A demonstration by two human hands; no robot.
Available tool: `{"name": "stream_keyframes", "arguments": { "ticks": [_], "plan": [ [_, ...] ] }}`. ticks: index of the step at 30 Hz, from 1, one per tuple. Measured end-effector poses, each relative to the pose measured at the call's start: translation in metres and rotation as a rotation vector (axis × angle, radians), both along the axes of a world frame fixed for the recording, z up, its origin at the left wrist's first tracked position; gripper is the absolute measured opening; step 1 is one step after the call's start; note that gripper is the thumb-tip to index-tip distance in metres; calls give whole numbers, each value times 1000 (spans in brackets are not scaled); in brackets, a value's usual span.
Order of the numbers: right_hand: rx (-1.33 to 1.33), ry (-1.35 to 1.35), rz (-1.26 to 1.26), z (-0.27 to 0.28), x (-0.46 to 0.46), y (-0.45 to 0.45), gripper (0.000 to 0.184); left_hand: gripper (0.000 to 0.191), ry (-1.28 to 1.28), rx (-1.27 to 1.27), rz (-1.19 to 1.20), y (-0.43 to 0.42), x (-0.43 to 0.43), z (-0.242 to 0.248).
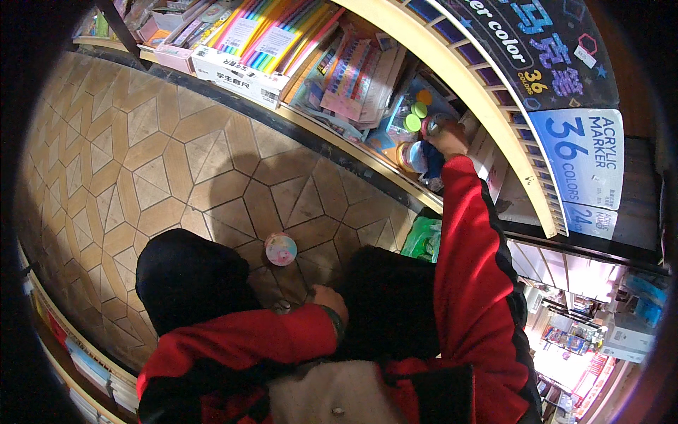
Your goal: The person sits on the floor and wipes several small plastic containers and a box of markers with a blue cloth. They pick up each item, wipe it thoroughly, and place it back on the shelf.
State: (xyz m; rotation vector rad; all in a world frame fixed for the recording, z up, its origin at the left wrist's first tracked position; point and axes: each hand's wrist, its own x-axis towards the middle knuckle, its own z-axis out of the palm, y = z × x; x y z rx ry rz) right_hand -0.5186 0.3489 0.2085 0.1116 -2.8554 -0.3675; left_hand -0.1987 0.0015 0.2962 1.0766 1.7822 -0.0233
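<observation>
My right hand reaches into the lowest shelf, its fingers up against a round jar with a reddish rim. Dark blue cloth bunches just below that hand; whether the fingers grip it or the jar is hard to see. Beside the cloth sits a jar with a pale blue lid. Two small tubs with green lids and an orange lid lie close by. My left hand hangs by my right knee, fingers partly hidden. A round tub with a pastel printed lid stands on the floor between my knees.
The tiled floor stretches left. Along the shelf are a box of colourful sticks and stacked packets. A curved shelf edge with marker signs overhangs my right arm. Green plastic packaging lies beside my right knee.
</observation>
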Motion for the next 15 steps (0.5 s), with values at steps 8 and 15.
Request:
{"name": "stream_keyframes", "arguments": {
  "ticks": [8,15],
  "plan": [
    [-270,-221,-203,14,20,-24,62,38,-55,-55,140,3,3,-5],
    [-120,-487,-268,30,38,-34,39,43,53,5,48,6,3,-1]
  ]
}}
